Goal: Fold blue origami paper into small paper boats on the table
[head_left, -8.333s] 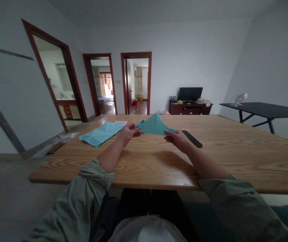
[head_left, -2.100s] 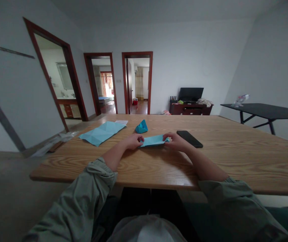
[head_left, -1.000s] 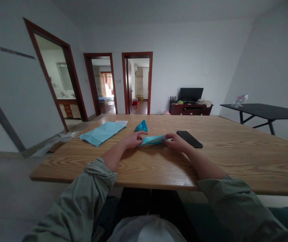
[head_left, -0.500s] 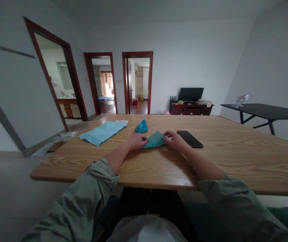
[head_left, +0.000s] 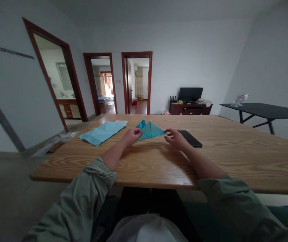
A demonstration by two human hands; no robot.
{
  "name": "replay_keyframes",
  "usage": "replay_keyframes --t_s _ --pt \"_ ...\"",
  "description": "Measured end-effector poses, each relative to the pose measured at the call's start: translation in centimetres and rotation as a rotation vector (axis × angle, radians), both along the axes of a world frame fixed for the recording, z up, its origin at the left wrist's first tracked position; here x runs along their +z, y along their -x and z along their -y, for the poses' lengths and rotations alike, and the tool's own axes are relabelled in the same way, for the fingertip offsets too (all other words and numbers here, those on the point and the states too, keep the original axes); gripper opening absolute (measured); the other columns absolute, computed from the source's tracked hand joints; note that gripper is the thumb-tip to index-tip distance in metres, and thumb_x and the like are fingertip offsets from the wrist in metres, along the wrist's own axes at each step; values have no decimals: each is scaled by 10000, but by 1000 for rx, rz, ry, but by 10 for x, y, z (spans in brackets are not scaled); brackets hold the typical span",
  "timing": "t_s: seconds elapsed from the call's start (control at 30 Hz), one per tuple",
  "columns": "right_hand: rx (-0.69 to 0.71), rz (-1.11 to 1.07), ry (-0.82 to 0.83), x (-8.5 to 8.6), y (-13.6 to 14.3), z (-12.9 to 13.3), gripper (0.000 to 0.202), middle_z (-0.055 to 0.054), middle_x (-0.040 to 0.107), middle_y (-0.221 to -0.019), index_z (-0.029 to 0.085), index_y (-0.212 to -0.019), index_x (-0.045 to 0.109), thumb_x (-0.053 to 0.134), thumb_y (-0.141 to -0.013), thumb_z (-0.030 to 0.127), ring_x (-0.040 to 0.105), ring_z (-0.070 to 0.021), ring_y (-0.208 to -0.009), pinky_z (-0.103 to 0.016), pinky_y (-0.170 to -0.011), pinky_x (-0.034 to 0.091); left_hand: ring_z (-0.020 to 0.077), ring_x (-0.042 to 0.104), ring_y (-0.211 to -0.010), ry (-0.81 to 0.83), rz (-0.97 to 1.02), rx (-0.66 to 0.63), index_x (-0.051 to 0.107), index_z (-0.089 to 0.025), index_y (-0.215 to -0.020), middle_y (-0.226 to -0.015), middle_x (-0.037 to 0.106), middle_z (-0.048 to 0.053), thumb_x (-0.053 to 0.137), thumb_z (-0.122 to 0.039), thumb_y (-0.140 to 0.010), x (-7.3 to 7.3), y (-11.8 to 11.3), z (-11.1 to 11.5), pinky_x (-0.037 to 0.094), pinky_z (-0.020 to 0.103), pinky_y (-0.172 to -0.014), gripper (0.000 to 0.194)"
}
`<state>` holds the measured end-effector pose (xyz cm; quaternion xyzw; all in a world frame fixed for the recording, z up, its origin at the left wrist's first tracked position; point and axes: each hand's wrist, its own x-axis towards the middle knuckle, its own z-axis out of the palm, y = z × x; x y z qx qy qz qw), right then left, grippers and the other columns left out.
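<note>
A folded light blue paper (head_left: 151, 130), triangular with a crease down its middle, is held just above the table between my hands. My left hand (head_left: 132, 136) pinches its left corner between thumb and fingers. At the opposite corner, my right hand (head_left: 174, 138) has the tip between its thumb and index finger. Partly hidden behind the paper stands a small folded blue paper piece (head_left: 141, 124), darker in colour. An unfolded light blue sheet (head_left: 102, 132) with creases lies to the left of my left hand.
A black phone (head_left: 190, 138) lies just right of my right hand on the wooden table (head_left: 149, 168). A whitish slip (head_left: 122, 122) shows beside the creased sheet. Farther off are a black table (head_left: 265, 111) and a television (head_left: 190, 94) on a cabinet.
Both hands have lifted the folded paper slightly and shifted it left, tilting its right corner up. It now covers part of the small blue piece behind.
</note>
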<state>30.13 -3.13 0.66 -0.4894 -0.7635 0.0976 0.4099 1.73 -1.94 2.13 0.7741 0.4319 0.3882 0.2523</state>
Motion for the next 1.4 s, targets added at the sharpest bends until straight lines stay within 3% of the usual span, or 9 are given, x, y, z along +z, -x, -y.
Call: replay_keyframes --t_s 0.1,0.27,0.37,0.57,0.73,0.87,1.0,1.27,1.4 --pt "-58 -10 22 -2 -2 -3 264 -74 654 -947 202 -1026 607 602 -767 254 633 -193 -849 -304 -710 506 85 530 -539 97 76 -16 628 -137 -965 -686 591 -10 546 -426 -819 1 0 2 418 181 -470 334" --pt "-80 -92 -25 -3 -3 -5 327 -70 654 -1035 208 -1072 572 619 -756 281 636 -172 -820 -295 -699 504 100 602 -558 159 148 -43 601 -135 -972 -719 636 13 573 -427 -819 1 2 1 433 173 -449 331" --pt "-103 -98 -20 -2 -2 -4 247 -60 668 -886 196 -982 612 607 -768 321 634 -175 -759 -288 -660 497 110 626 -563 178 200 -55 593 -133 -976 -738 651 25 586 -436 -819 0 2 -2 430 169 -439 341" --pt "25 -137 -71 1 2 -3 173 -63 671 -878 185 -808 657 618 -746 343 621 -178 -780 -276 -676 491 118 638 -525 230 288 -81 567 -139 -975 -756 646 32 619 -444 -799 -4 3 -6 402 154 -410 356" --pt "54 -221 128 3 3 0 268 -47 670 -752 162 -840 678 633 -738 406 585 -155 -670 -255 -608 448 114 622 -486 226 376 -79 454 -222 -1132 -763 628 -9 639 -405 -782 -3 5 -8 408 157 -403 436" --pt "128 -252 278 4 0 -1 299 -22 630 -674 142 -830 687 666 -706 413 540 -128 -619 -244 -591 422 84 573 -453 249 410 -59 487 -208 -995 -742 611 -21 644 -383 -762 2 5 -10 411 159 -392 331" --pt "189 -315 324 9 0 0 320 -14 604 -667 130 -823 681 685 -693 423 518 -117 -619 -243 -590 415 92 570 -483 290 469 -43 530 -180 -915 -744 587 -9 642 -313 -739 11 4 -7 439 185 -394 247" --pt "129 -433 285 16 -2 0 339 -30 611 -693 134 -835 682 681 -692 441 535 -137 -647 -258 -582 419 196 689 -714 325 810 -203 433 -221 -1068 -851 631 24 625 -507 -775 19 3 5 536 272 -563 453" --pt "101 -474 279 17 -3 0 365 -36 617 -706 143 -846 672 687 -682 469 567 -153 -666 -261 -577 430 200 686 -812 227 815 -182 421 -219 -1100 -927 664 37 768 -390 -671 15 1 1 544 358 -739 578"
